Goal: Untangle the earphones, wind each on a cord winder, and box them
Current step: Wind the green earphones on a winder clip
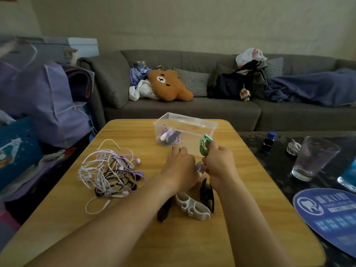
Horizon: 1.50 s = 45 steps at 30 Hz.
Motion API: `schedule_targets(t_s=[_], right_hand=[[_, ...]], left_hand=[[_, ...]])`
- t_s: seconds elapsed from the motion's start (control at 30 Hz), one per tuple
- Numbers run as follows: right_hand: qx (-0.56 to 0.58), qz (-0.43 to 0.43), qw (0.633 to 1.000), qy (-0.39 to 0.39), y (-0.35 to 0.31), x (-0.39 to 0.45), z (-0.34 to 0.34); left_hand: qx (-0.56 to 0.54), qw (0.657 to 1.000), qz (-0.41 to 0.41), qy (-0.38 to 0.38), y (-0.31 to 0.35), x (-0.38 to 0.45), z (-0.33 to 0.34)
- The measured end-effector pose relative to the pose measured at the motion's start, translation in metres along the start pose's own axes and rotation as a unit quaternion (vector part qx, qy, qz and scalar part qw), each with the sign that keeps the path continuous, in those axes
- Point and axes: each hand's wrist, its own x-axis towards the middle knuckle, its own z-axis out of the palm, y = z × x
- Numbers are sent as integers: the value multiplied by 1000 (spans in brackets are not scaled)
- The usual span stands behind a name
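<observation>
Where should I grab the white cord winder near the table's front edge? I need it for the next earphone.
Judging by its pose, pinch the white cord winder across its narrow waist from above. It lies flat on the table, long axis slanting away, and the black winder crowds its right side, so the fingers best come from the left.

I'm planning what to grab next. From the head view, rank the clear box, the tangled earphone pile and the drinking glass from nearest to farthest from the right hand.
1. Clear box, just beyond the right hand.
2. Drinking glass, off to its right.
3. Tangled earphone pile, past the left hand.
</observation>
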Motion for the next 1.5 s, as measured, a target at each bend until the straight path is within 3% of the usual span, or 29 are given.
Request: schedule_targets(t_s=[0.13,0.33,0.43,0.5,0.6,0.67,0.8,0.97,1.2,1.33,1.5], right_hand=[[36,2,999,-40,-5,-8,3],[108,1,994,-27,-15,-14,-2],[173,2,984,-29,-22,-18,-7],[207,0,978,-39,-25,-22,-5],[174,-12,984,-40,-23,-24,0],[156,-12,987,-44,-20,-25,2],[95,-16,993,-64,-15,-28,10],[-27,-40,992,-114,-9,-34,19],[-40,-60,966,-250,-4,-37,30],[-73,-74,958,-267,2,-39,34],[-132,-106,951,-259,6,-39,35]], left_hand=[[-61,994,52,72,-4,2,7],[-253,961,33,109,-10,0,2],[-373,926,10,65,-18,-6,-21],[-396,918,21,31,-26,-13,-34],[-451,893,1,-9,-37,-31,-46],[-519,854,-33,-20,-40,-44,-50],[-708,702,-57,-57,-46,-72,-48],[-771,627,-105,-25,-59,-96,-34],[-783,612,-86,-73,-73,-99,-34],[-796,590,-123,-59,-74,-98,-32],[-765,627,-143,-34,-72,-95,-25]])
